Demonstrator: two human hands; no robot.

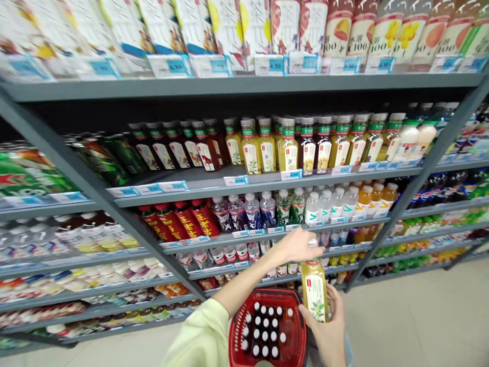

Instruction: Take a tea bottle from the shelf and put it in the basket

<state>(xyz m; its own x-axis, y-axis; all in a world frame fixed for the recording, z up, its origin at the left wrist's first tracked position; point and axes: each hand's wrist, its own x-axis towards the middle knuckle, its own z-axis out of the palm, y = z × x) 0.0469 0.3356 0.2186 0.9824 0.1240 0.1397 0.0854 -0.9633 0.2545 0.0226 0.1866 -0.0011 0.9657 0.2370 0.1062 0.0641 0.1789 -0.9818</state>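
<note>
Yellow plastic bottle [315, 295]: left hand [297, 245] clamps cap, right hand [327, 326] cradles smooth base.

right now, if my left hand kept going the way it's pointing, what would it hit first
The left hand sits on the cap of the yellow bottle and points right, towards the shelf. Going on, it would probably meet the small bottles behind the shelf edge first, though depth is unclear.

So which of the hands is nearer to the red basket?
The right. The right hand, gripping the yellow drink bottle, sits right beside the red basket rim. The left hand is higher, on the bottle's top, above the basket.
</note>
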